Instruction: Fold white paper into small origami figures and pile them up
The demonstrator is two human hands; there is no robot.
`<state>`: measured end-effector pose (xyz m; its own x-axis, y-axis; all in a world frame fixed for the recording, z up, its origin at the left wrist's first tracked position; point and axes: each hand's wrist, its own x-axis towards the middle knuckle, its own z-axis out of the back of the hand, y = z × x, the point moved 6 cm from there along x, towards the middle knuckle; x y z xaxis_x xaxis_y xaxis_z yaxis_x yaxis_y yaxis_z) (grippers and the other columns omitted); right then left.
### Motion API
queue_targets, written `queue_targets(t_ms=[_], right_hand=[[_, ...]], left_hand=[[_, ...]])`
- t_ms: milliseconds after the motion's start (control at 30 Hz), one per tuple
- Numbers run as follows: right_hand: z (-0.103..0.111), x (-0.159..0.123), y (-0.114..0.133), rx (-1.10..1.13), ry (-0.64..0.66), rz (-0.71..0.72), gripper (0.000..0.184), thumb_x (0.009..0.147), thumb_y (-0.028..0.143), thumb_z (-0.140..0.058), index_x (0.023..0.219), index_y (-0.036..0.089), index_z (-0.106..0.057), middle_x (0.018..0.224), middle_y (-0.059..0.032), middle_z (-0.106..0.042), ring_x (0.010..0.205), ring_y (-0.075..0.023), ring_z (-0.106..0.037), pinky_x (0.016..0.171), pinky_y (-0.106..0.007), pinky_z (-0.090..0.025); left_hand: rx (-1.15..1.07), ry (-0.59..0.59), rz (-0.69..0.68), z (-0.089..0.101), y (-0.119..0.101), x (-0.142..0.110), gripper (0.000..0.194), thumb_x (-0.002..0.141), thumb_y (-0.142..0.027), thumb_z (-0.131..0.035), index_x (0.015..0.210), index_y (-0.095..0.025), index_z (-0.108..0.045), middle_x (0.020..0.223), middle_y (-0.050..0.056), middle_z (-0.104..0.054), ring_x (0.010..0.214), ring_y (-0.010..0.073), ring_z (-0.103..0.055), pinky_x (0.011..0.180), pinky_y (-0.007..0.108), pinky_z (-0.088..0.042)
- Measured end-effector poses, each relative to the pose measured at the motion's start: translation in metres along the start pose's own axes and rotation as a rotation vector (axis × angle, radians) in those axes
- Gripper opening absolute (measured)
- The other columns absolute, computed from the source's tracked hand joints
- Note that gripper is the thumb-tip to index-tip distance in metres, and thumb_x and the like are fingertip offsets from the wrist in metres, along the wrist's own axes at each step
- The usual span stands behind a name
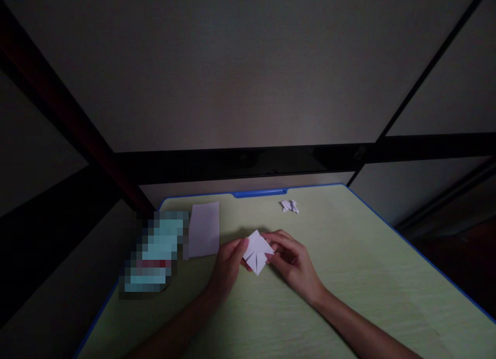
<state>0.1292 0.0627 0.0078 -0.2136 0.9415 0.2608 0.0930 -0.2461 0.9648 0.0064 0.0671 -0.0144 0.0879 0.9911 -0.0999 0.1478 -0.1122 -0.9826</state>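
Observation:
A small white sheet of folded paper (256, 248), diamond-shaped with crease flaps in its lower half, is held between both hands above the table. My left hand (231, 256) grips its left corner, thumb on top and fingers beneath. On the opposite corner, my right hand (289, 255) pinches the paper between thumb and fingers. The underside of the paper and some fingertips are hidden. Farther back on the right lies a small folded white paper figure (290, 206), touched by neither hand.
The pale wood-grain table (372, 276) has a blue edge, with a blue pen tray (260, 193) at the back. A stack or sheet of white paper (204, 230) lies left of my hands. Beside it is a blurred-out light-blue item (160, 245). Cabinet panels (240, 69) rise behind.

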Motion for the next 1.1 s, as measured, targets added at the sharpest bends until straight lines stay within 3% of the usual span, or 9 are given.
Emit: queue_targets(t_ms=[200, 500, 800, 1100], right_hand=[[0.0017, 0.0001, 0.0051, -0.134, -0.015, 0.043, 0.018, 0.067, 0.016, -0.057, 0.082, 0.024, -0.065, 0.076, -0.0029, -0.047, 0.067, -0.012, -0.046, 0.046, -0.02, -0.038], [-0.0009, -0.0012, 0.0015, -0.155, 0.015, 0.057, 0.017, 0.069, 0.018, -0.056, 0.081, 0.024, -0.066, 0.073, -0.0029, -0.049, 0.062, -0.0114, -0.047, 0.046, -0.021, -0.039], [0.0042, -0.0008, 0.0009, -0.203, -0.063, 0.075, 0.016, 0.07, 0.018, -0.056, 0.08, 0.024, -0.067, 0.073, -0.0041, -0.053, 0.064, -0.0126, -0.05, 0.05, -0.023, -0.041], [-0.0001, -0.0004, -0.0016, -0.114, -0.002, 0.022, 0.013, 0.069, 0.019, -0.057, 0.076, 0.022, -0.067, 0.076, -0.0041, -0.052, 0.063, -0.0113, -0.051, 0.049, -0.021, -0.045]], left_hand=[[0.047, 0.037, 0.038, -0.005, -0.0051, -0.0024, 0.027, 0.052, -0.033, -0.066, 0.065, -0.01, -0.057, 0.051, 0.0, -0.056, 0.046, 0.01, -0.048, 0.043, 0.02, -0.036], [0.035, 0.013, 0.074, -0.0004, -0.0002, -0.0014, 0.019, 0.056, -0.027, -0.062, 0.06, -0.01, -0.057, 0.051, -0.001, -0.055, 0.047, 0.0094, -0.046, 0.043, 0.019, -0.033], [0.034, -0.041, 0.053, 0.0001, 0.0004, -0.0015, 0.02, 0.056, -0.027, -0.063, 0.065, -0.009, -0.06, 0.055, 0.001, -0.059, 0.055, 0.0131, -0.051, 0.052, 0.022, -0.038], [0.055, -0.067, 0.065, 0.0035, -0.0007, 0.0011, 0.02, 0.057, -0.027, -0.061, 0.062, -0.008, -0.063, 0.049, 0.0, -0.057, 0.05, 0.0113, -0.048, 0.049, 0.021, -0.035]])
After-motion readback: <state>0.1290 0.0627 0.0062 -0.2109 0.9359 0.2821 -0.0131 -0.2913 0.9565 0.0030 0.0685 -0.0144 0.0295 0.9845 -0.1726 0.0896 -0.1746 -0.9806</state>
